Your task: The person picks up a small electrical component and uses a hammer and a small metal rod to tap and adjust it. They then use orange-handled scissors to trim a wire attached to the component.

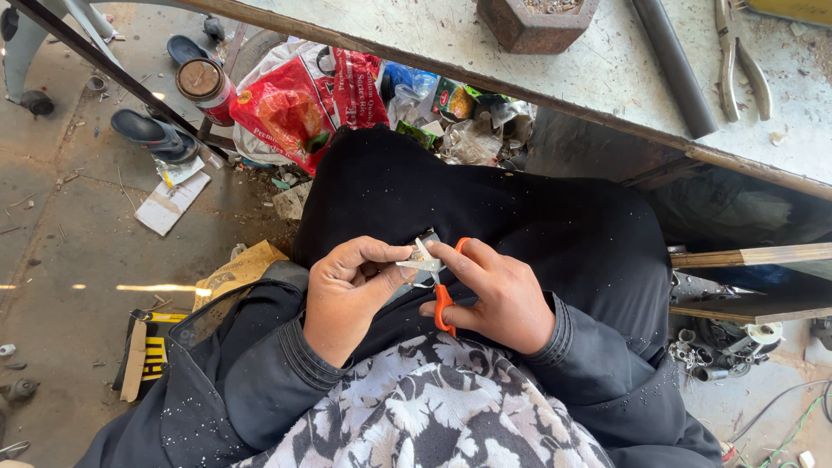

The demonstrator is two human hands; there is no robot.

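Sitting with dark-clothed knees raised, a person grips orange-handled scissors (440, 295) in the right hand (498, 295). The left hand (347, 290) pinches a small pale piece (422, 256) at the blades.

Your hands meet over your lap, scissors (440, 290) between them; bags (299, 108) lie ahead under the table (607, 69), pliers (738, 56) on top.

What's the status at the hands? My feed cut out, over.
Right hand grips orange-handled scissors. Left hand pinches small pale piece at the blades. Nothing in the way.
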